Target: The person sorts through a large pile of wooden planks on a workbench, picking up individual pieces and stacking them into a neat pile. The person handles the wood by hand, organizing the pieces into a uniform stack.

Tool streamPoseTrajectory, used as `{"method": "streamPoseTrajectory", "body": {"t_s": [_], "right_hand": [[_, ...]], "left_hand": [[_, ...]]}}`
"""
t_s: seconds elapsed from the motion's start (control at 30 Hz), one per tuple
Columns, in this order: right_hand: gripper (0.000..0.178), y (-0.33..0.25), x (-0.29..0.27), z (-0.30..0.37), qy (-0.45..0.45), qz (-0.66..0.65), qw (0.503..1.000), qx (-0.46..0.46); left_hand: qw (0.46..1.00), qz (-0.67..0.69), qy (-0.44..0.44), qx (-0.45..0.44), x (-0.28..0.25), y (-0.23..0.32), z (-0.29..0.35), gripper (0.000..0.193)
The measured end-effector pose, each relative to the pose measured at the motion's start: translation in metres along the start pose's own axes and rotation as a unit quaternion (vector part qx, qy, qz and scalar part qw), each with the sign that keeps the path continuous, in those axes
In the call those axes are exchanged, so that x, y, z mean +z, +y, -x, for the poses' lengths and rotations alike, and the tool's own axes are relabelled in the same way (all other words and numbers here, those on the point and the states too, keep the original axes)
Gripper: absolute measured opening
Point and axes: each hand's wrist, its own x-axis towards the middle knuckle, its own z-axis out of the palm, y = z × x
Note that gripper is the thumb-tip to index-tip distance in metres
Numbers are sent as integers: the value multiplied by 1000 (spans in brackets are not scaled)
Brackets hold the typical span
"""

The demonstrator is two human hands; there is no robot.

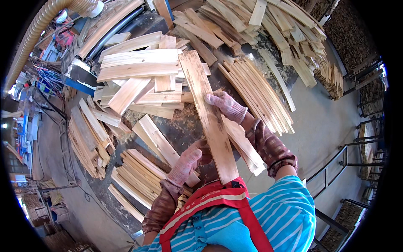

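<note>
A long wooden board (207, 115) slants across the middle of the view, its near end close to my red apron. My right hand (227, 106), in a pale pinkish work glove, grips the board's right edge with the thumb on its upper face; the other fingers are largely hidden. Lower down, my gloved left hand (187, 163) closes at the board's left edge, its fingertips partly out of sight. Darker, rough patches mark the board's face. Another light board (242, 145) lies partly beneath it, by my right forearm.
A loose pile of boards (140, 65) covers the table's far left. Neat stacks stand at right (256, 94) and near left (136, 176). More boards (285, 29) are heaped at far right. Sawdust lies on the dark tabletop (180, 126). A ribbed hose (31, 38) hangs at upper left; metal railings (331, 168) stand at right.
</note>
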Motion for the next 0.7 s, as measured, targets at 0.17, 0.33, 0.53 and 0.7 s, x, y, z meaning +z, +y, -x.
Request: {"method": "streamPoseTrajectory", "body": {"t_s": [0.17,0.33,0.53,0.7], "right_hand": [[57,9,9,-12,22,-56,998,-14],[54,10,11,-11,13,-113,993,24],[53,55,37,10,-73,-183,980,30],[53,72,63,34,-71,-262,958,92]], "left_hand": [[999,-51,5,6,2,-22,-4,62],[984,58,166,-23,18,-12,1,46],[978,-38,200,41,-13,-14,-10,44],[977,-11,210,45,-24,-9,-20,44]]}}
